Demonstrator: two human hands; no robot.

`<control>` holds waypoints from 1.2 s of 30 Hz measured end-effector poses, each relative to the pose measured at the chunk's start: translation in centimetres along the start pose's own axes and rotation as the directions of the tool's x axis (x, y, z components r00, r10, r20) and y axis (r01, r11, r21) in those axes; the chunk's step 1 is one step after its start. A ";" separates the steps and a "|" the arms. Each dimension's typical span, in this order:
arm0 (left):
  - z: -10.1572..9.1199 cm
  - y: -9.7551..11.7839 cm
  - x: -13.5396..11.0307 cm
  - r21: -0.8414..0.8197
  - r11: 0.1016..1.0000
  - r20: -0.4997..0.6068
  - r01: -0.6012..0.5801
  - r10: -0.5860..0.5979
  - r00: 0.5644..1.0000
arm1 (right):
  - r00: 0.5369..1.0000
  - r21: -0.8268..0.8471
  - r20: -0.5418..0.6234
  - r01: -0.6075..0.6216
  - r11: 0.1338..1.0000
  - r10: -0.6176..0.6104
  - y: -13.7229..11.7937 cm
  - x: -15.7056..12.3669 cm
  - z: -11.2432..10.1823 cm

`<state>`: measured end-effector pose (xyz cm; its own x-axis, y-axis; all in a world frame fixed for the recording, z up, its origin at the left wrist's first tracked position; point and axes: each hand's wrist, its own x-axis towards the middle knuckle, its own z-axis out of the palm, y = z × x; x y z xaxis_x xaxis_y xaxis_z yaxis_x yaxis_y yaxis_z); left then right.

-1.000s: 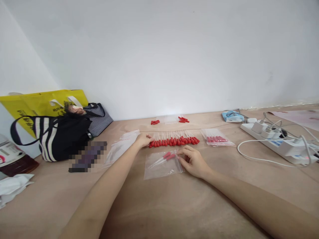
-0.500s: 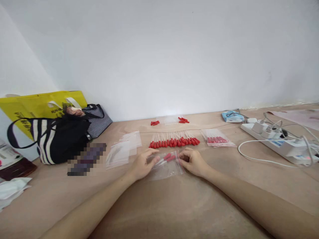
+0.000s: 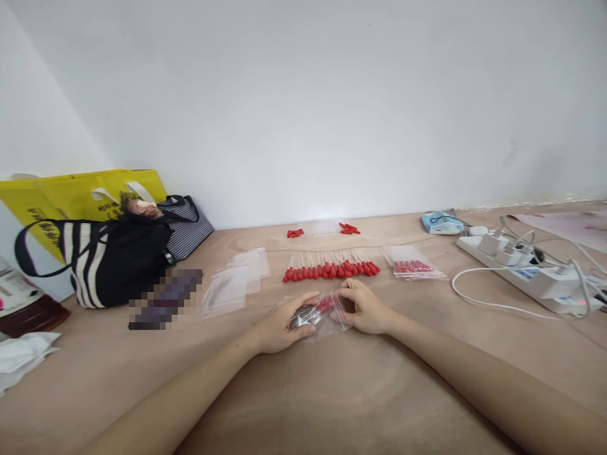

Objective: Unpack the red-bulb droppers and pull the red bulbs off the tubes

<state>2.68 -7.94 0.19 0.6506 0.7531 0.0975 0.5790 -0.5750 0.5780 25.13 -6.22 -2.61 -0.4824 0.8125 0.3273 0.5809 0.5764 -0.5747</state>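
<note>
Between my hands is a clear zip bag (image 3: pixel 323 325) with red-bulbed droppers (image 3: pixel 324 306) inside it. My left hand (image 3: pixel 279 325) is curled round the bag's left part, thumb below and fingers above. At the bag's red-striped right edge, my right hand (image 3: pixel 363 308) pinches the plastic between thumb and fingers. Just beyond the hands lies a row of droppers (image 3: pixel 332 270), red bulbs toward me and clear stems pointing away. Flat zip bags (image 3: pixel 225 292) overlap on the left. To the right lies a stack of filled bags (image 3: pixel 413 264) with red bulbs showing through.
Small red bulbs (image 3: pixel 349 228) and clear tubes (image 3: pixel 325 229) lie by the wall. A white power strip (image 3: pixel 526 273) with chargers and looping cables is on the right, near a blue face mask (image 3: pixel 442 222). A black bag (image 3: pixel 123 265) and a yellow bag (image 3: pixel 85 196) stand left.
My left hand has closed further round the bag and moved slightly right. The bag has lifted and crumpled, and my right hand still grips its striped edge.
</note>
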 end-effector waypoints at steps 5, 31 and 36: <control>0.0 0.1 0.0 0.010 1.000 0.044 0.003 -0.004 0.999 | 1.000 0.107 0.004 -0.012 0.994 0.011 0.2 0.0 -0.2; 0.1 -0.8 0.0 0.100 0.995 0.035 -0.024 0.021 0.999 | 0.951 0.667 0.153 -0.299 0.683 0.268 3.8 -1.6 -8.2; 0.0 -0.6 -0.2 0.054 0.998 0.013 -0.019 0.018 1.000 | 0.940 0.770 -0.085 -0.149 0.620 0.332 4.8 -1.6 -9.2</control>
<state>2.16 -7.74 -0.21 0.6675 0.7383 0.0970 0.5923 -0.6054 0.5318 34.69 -3.94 0.97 -0.2050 0.9620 0.1804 -0.0727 0.1688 -0.9830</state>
